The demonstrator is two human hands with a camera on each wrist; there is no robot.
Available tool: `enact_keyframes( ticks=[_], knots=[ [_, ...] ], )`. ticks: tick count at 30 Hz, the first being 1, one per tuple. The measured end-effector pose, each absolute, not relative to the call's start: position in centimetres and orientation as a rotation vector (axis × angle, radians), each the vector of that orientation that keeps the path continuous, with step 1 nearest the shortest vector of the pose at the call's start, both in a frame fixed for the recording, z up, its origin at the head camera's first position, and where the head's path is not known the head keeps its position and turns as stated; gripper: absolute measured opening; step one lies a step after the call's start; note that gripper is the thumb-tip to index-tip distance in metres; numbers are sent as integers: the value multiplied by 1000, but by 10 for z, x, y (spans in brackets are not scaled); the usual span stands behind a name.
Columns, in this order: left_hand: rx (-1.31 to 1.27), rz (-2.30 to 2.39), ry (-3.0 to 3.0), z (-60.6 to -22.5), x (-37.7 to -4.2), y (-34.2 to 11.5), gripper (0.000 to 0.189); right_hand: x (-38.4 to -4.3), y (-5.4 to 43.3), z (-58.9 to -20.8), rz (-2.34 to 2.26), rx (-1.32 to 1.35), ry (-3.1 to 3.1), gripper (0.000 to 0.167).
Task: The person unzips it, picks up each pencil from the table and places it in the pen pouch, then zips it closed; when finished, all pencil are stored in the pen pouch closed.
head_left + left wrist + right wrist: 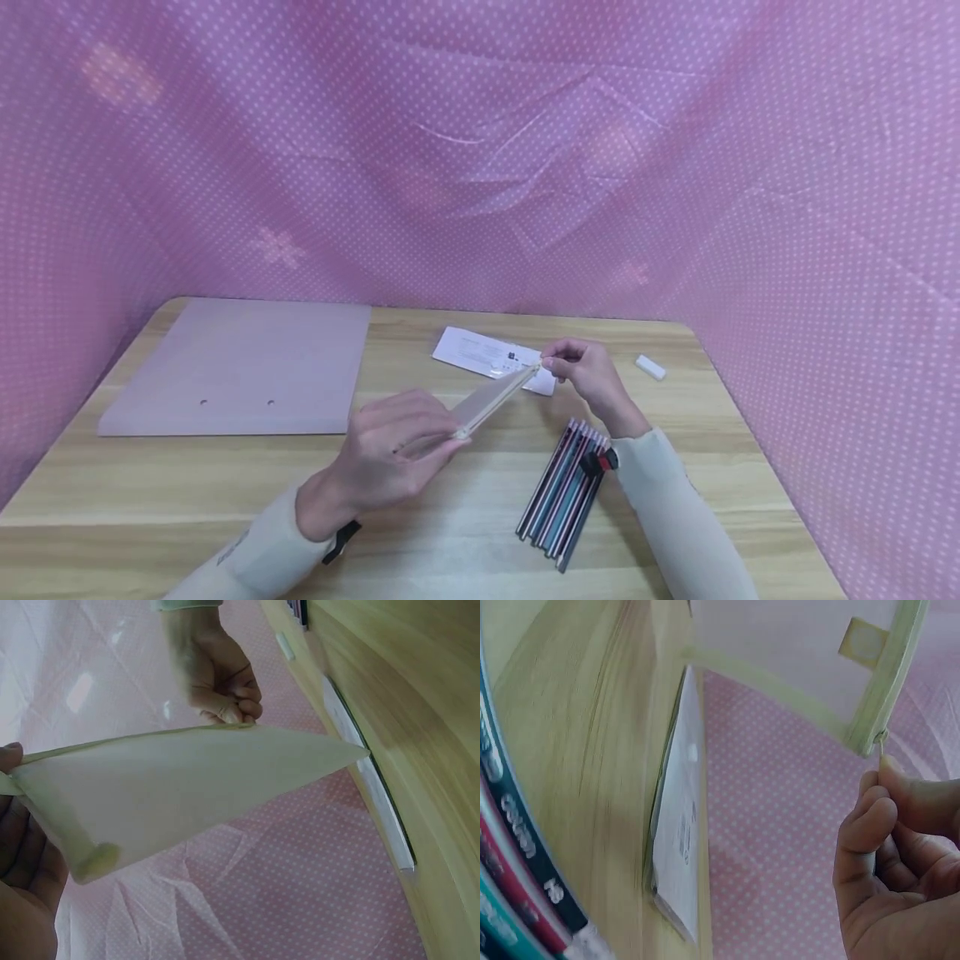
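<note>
A pale zippered pouch (pixel 491 402) is held up slantwise over the middle of the table. My left hand (pixel 386 450) grips one end of it between thumb and fingers. At the opposite end, my right hand (pixel 592 383) pinches the small zipper pull (pixel 882 742) between thumb and index finger. The slider sits at that corner of the pouch, and the right wrist view also shows a small square patch (pixel 864 641) beside the zipper edge. From the left wrist, the pouch's broad side (pixel 172 787) looks flat, with a yellowish spot near the left hand.
Several pencils (pixel 555 500) lie side by side below my right wrist. A flat white printed packet (pixel 480 354) lies behind the pouch, and a white eraser (pixel 650 367) is at the right. A large pale folder (pixel 247 358) covers the table's back left. Pink dotted cloth (pixel 480 167) surrounds the table.
</note>
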State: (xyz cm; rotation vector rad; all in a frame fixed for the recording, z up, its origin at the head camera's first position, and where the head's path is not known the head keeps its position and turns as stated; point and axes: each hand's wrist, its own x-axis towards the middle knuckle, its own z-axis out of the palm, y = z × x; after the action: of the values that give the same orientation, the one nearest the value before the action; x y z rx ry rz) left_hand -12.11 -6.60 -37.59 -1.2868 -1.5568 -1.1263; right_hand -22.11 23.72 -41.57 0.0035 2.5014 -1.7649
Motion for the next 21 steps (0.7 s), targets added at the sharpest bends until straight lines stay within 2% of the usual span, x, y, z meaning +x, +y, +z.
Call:
enact_keyframes(
  ticks=[8, 18, 21],
  knots=[
    [-1324, -1097, -1536, -379, -121, -65, 6, -223, 241, -421, -1761, 14, 2502, 14],
    [-1274, -1189, -1516, -380, -126, -66, 8, -223, 239, -425, -2066, 11, 2177, 5],
    [-1249, -1192, -1507, -379, -128, -67, 9, -222, 235, -424, -2178, 36, 2003, 11]
  ],
)
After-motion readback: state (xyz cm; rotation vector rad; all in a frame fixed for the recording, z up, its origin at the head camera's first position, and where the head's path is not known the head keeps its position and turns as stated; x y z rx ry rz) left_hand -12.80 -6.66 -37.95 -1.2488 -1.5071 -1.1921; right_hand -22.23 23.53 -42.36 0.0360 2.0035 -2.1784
